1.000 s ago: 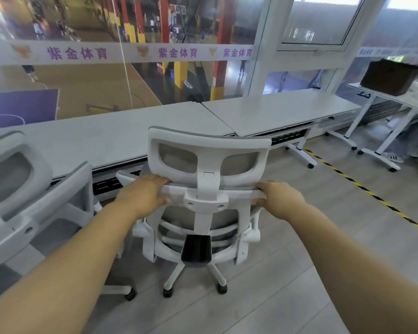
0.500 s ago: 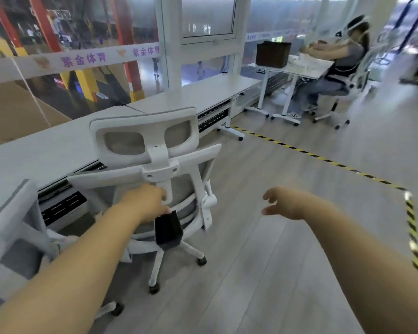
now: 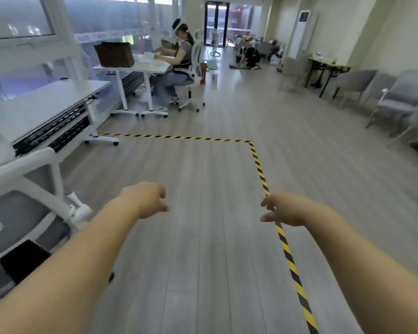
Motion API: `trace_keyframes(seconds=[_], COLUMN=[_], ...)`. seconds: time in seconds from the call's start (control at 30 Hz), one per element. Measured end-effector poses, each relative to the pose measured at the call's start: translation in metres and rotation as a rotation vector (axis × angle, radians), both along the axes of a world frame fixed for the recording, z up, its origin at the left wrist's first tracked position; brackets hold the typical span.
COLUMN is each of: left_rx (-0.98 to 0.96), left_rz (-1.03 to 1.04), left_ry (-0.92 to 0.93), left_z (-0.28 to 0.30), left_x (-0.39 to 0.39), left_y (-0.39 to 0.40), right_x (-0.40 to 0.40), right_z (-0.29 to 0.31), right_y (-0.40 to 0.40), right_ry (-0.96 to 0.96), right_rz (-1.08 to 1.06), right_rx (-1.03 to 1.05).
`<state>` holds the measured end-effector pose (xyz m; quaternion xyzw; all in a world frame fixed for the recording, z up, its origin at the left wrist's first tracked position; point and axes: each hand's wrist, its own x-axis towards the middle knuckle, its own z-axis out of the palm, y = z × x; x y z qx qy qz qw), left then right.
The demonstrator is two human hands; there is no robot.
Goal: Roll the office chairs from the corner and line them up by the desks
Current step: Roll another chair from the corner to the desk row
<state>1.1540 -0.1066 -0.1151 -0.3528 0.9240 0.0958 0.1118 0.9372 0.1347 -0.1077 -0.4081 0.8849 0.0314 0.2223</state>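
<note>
A white office chair with a grey mesh back stands at the left edge of the view, next to the long white desk by the windows. Only part of its back and one armrest show. My left hand hangs over the bare floor to the right of the chair, apart from it, fingers loosely curled and holding nothing. My right hand floats further right over the striped floor tape, fingers apart and empty.
Yellow-black tape marks a corner on the wood floor. A person sits on a white chair at a second desk carrying a dark box. Grey armchairs line the right wall. Another person crouches far back.
Both hands let go of the chair's back, the right first, then the left. The view swung right, so the chair slid to the left edge and the open room came into sight.
</note>
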Motion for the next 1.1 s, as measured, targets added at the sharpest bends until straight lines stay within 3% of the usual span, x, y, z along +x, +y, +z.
trace_keyframes(seconds=[0.47, 1.1], left_rx=[0.085, 0.032], left_rz=[-0.581, -1.261], left_ry=[0.023, 0.031], left_z=[-0.013, -0.003], left_x=[-0.268, -0.638], left_y=[0.32, 0.704], right_x=[-0.101, -0.256], right_z=[0.012, 0.026], right_y=[0.389, 0.747], right_ry=[0.011, 0.074], right_rz=[-0.514, -1.208], right_rx=[0.029, -0.033])
